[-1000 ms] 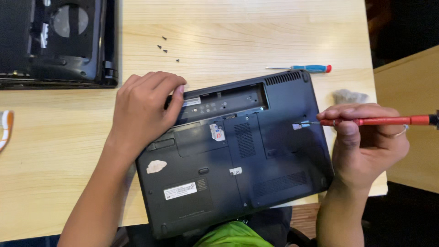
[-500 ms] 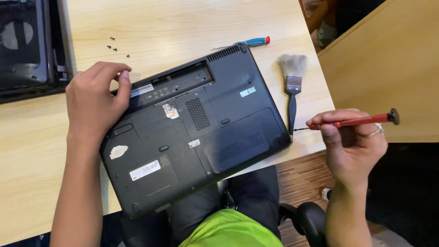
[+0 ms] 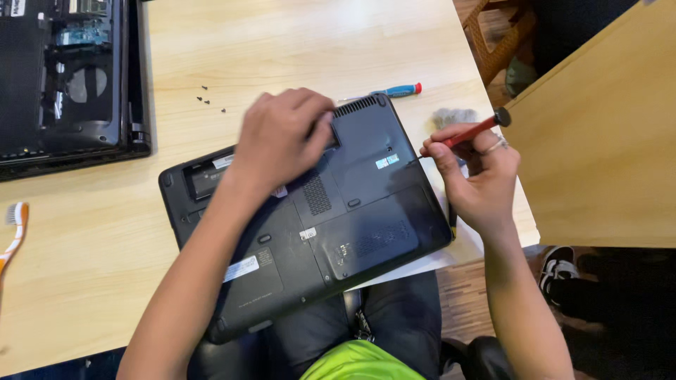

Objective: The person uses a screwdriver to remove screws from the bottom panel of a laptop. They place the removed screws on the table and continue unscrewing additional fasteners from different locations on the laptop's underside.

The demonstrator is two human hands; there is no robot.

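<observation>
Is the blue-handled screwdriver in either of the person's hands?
No, the blue-handled screwdriver lies on the table; the right hand holds a red one.

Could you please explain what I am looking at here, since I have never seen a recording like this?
The picture comes from a camera worn on a person's head, looking down at their own two bare hands. A black laptop lies upside down on a pale wooden table. The left hand presses on its upper part. The right hand holds a red screwdriver at the laptop's right edge. Also on the table: a blue and red screwdriver, a few small dark screws, a second opened laptop at top left, and a toothbrush at the left edge.
</observation>
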